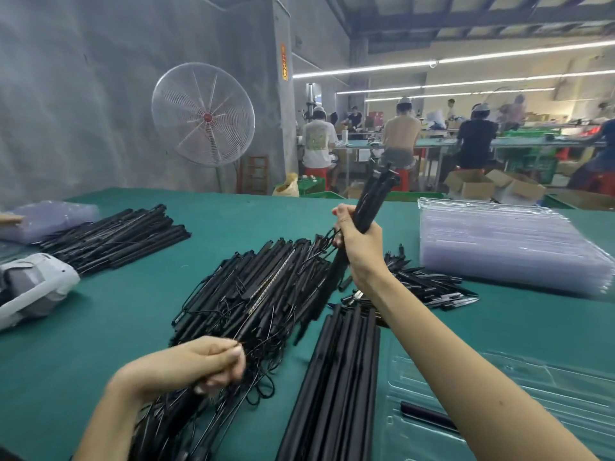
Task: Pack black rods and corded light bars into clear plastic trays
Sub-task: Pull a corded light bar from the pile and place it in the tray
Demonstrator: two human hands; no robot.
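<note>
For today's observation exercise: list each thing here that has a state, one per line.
Right hand: gripping a raised bundle of light bars.
Left hand: pinching cords on the central pile.
Near tray: holding one rod.
Tray stack: untouched, flat on the table.
Fan: running or not, cannot tell.

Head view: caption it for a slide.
Right hand lifts black corded light bars while left hand grips tangled cords over green table.
</note>
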